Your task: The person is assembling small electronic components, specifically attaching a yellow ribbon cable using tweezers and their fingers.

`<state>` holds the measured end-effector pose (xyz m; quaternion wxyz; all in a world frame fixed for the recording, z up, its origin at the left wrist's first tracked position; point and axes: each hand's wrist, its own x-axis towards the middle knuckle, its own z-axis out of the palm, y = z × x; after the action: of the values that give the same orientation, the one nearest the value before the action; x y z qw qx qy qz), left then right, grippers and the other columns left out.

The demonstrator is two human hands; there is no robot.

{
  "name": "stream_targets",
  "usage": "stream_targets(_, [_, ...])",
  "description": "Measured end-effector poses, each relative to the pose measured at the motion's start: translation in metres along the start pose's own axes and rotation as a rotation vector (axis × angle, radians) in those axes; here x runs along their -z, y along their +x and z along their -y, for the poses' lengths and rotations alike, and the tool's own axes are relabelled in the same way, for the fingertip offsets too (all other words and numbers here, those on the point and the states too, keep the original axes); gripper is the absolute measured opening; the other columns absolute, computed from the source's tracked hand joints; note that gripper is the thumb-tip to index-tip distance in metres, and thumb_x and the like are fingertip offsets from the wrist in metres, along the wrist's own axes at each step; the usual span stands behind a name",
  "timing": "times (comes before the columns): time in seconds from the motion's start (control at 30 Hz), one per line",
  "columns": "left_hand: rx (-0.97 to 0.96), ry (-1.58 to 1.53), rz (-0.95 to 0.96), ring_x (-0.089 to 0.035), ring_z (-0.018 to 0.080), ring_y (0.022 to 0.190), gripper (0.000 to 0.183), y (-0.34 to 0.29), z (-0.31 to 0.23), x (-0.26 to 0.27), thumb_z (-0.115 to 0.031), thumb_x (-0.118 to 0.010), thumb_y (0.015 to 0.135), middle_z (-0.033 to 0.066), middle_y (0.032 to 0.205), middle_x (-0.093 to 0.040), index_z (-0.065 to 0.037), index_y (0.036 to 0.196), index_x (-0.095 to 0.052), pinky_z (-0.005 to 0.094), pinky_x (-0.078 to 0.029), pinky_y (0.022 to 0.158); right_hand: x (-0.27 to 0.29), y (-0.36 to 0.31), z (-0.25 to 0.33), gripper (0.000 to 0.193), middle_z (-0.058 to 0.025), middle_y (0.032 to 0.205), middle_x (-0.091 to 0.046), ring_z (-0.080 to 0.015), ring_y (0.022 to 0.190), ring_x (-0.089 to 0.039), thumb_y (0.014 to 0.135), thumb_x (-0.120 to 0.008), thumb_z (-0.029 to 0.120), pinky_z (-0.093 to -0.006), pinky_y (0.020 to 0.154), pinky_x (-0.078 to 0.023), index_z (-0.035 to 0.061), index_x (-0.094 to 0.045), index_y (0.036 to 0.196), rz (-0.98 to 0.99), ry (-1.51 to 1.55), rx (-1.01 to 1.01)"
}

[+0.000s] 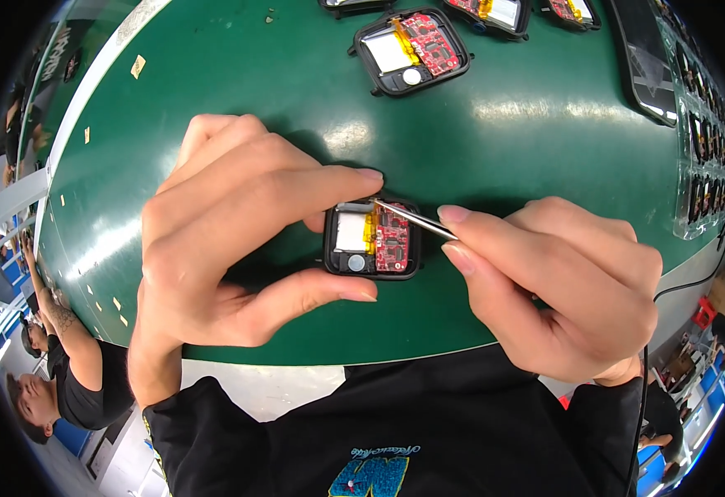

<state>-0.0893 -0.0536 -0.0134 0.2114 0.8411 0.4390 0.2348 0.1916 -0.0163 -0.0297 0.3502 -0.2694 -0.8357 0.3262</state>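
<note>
In the middle of the green table lies a small black device housing (413,263), its inside showing a silver battery, yellow tape, a red circuit board and a round grey disc. My left hand (238,219) grips it between the thumb at its near edge and the index finger at its far edge. Pinched in the fingertips of my right hand (565,286) are metal tweezers (416,220). Their tip touches or nearly touches the far edge of the housing, by the top of the yellow tape and the red board.
A similar open housing (412,51) lies farther off, with several more at the far edge. At the right are a black phone-like slab (645,62) and a clear plastic tray (685,186) of dark parts. Paper scraps (137,66) dot the green table (213,62). People work on both sides.
</note>
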Motion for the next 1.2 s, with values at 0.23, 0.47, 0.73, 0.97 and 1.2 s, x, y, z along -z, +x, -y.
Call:
stream_targets(0.23, [-0.004, 0.004, -0.008, -0.062, 0.0244, 0.073, 0.071, -0.001, -0.002, -0.002, -0.051, -0.096, 0.068, 0.0123, 0.09, -0.076, 0.004, 0.11, -0.081, 0.0391, -0.042, 0.077, -0.004, -0.007, -0.004, 0.036, -0.0033, 0.07, -0.06, -0.0127, 0.052, -0.057, 0.07, -0.088, -0.011, -0.0269, 0.045, -0.042, -0.0045, -0.083, 0.105, -0.008, -0.117, 0.112])
stream_targets(0.47, [0.002, 0.014, -0.001, -0.062, 0.0243, 0.074, 0.067, 0.0, -0.007, 0.001, -0.047, -0.097, 0.068, 0.0102, 0.092, -0.077, 0.003, 0.112, -0.081, 0.0395, -0.043, 0.08, -0.001, -0.011, 0.0, 0.039, -0.0015, 0.071, -0.053, -0.014, 0.053, -0.053, 0.069, -0.088, -0.01, -0.0286, 0.046, -0.043, -0.0046, -0.083, 0.107, 0.01, -0.256, 0.252])
stream_targets(0.73, [0.026, 0.011, -0.019, -0.062, 0.0232, 0.077, 0.059, 0.004, -0.008, 0.001, -0.03, -0.1, 0.068, 0.006, 0.089, -0.073, -0.001, 0.115, -0.081, 0.039, -0.043, 0.083, 0.013, 0.0, -0.001, 0.018, -0.005, 0.072, -0.065, -0.0132, 0.048, -0.053, 0.081, -0.083, -0.009, -0.0317, 0.043, -0.041, -0.0064, -0.079, 0.098, -0.161, -0.027, 0.028])
stream_targets(0.97, [0.004, 0.023, -0.006, -0.061, 0.0202, 0.078, 0.049, 0.008, -0.017, -0.002, -0.029, -0.1, 0.073, -0.0001, 0.085, -0.064, -0.008, 0.112, -0.078, 0.0368, -0.043, 0.083, 0.036, -0.012, 0.003, 0.016, -0.006, 0.071, -0.071, -0.0083, 0.049, -0.062, 0.09, -0.083, -0.006, -0.025, 0.044, -0.04, -0.0054, -0.082, 0.106, -0.138, 0.063, -0.148])
stream_targets(1.2, [0.015, 0.022, -0.062, -0.065, 0.0238, 0.09, 0.048, 0.022, -0.017, -0.01, -0.024, -0.099, 0.074, 0.0027, 0.099, -0.069, -0.009, 0.114, -0.077, 0.0403, -0.046, 0.092, 0.041, -0.015, 0.006, 0.015, -0.007, 0.073, -0.072, -0.01, 0.053, -0.069, 0.092, -0.082, -0.004, -0.0236, 0.045, -0.044, -0.0051, -0.083, 0.107, -0.162, 0.163, -0.188])
